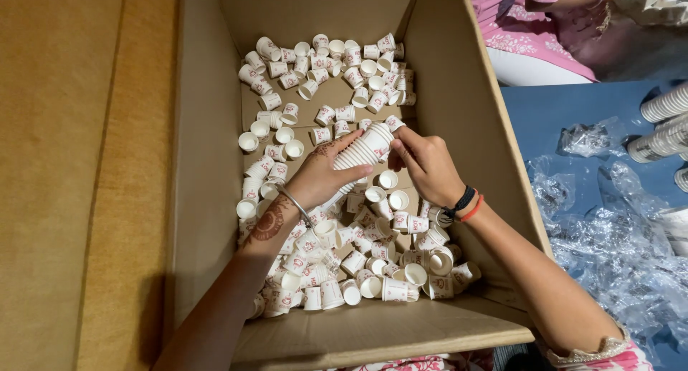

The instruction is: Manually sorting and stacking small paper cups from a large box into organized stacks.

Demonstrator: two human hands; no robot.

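At the far left lies a tan, fabric-like surface [79, 177], and just beside it stands a large open brown cardboard box [208, 199], seen from above with its flaps folded outward. Its floor is strewn with many small white paper cups with red print [344, 77], some upright, some on their sides, thick at the far end and at the near end, thinner in the middle. The person's left hand [319, 176], with a dark henna pattern on the wrist and a thin metal bangle [295, 205] around it, reaches into the box and is wrapped around the lower part of a nested stack of the same white paper cups [362, 152], fingers curled over its ribbed rims. The stack lies tilted, its top pointing away from the person and to the right, held above the loose cups in the middle of the box. The right hand [426, 163] meets the stack at its upper end, fingertips pinching the topmost cup; whether that cup is fully seated on the stack is hard to tell from this angle. A black band and a red thread [464, 205] circle the right wrist. Right of the box, crumpled clear plastic wrapping [616, 242] lies on a blue floor covering [545, 120], with more stacked white cups [663, 124] at the right edge. Another person in pink patterned clothing [530, 27] sits at the top right.
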